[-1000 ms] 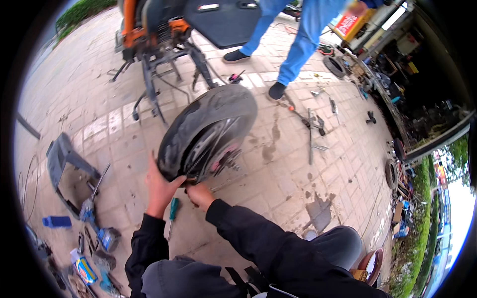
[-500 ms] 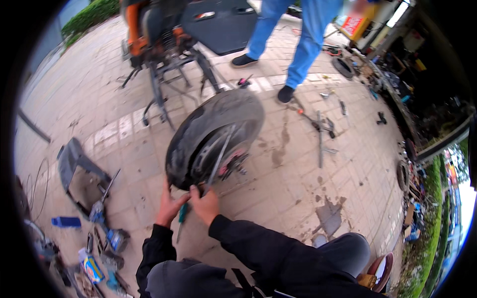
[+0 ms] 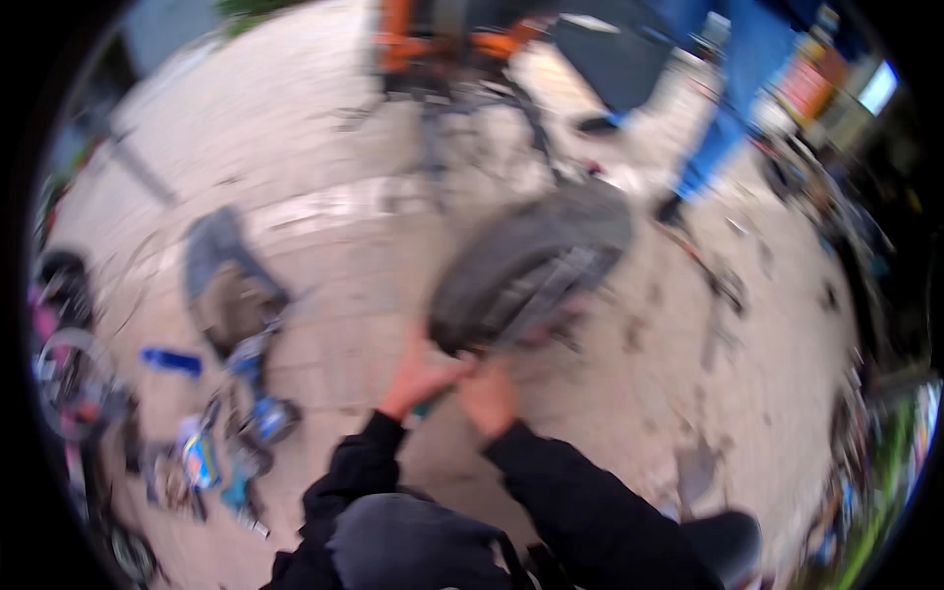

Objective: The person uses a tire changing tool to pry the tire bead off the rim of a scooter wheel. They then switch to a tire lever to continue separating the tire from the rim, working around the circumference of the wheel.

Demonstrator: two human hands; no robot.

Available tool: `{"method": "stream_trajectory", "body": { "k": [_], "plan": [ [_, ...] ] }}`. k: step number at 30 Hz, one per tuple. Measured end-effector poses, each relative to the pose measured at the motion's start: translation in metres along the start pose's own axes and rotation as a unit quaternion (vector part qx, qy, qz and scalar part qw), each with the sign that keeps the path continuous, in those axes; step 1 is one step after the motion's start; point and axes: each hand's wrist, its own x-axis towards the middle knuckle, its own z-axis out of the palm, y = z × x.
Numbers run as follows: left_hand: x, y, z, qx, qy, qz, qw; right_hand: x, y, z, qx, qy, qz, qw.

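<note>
A motorcycle wheel with a thick black tyre (image 3: 521, 241) lies tilted on the paving before me, its rim smeared by motion. At the tyre's near edge, my left hand (image 3: 421, 382) is closed on it, thumb reaching across toward the right hand. Right beside it, my right hand (image 3: 489, 398) is closed around the lower end of a long metal tyre lever (image 3: 553, 292), which slants blurrily across the wheel. Under the left hand shows a bit of a green handle (image 3: 424, 406); whether it is held, I cannot tell. My fingertips are partly hidden.
An orange and black motorcycle frame (image 3: 447, 49) stands beyond the wheel. A person in blue trousers (image 3: 723, 138) is at the far right. To the left lie a grey plastic fairing (image 3: 216, 261), a blue box (image 3: 171, 361) and several tools. More tools (image 3: 726, 290) lie to the right.
The view has swung left and blurred, so the wheel and my hands appear farther right. Both hands stay at the tyre's near edge, now closer together.
</note>
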Motion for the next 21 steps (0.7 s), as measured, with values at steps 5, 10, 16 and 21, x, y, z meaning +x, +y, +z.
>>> {"method": "stream_trajectory", "body": {
  "k": [5, 10, 16, 21],
  "plan": [
    [-0.001, -0.03, 0.012, 0.151, 0.033, 0.066, 0.986, 0.017, 0.002, -0.041, -0.021, -0.129, -0.053, 0.99],
    [0.007, -0.03, 0.018, 0.113, 0.021, 0.087, 0.99, 0.039, 0.021, -0.058, -0.113, -0.227, -0.116, 0.96],
    [-0.011, -0.036, -0.001, 0.156, -0.005, 0.077, 0.985, 0.039, 0.009, -0.064, -0.002, -0.254, -0.105, 0.961],
    [0.012, -0.04, -0.008, 0.2, -0.078, 0.114, 0.97, 0.056, 0.001, -0.079, 0.101, -0.202, -0.107, 0.968]
  ]
}}
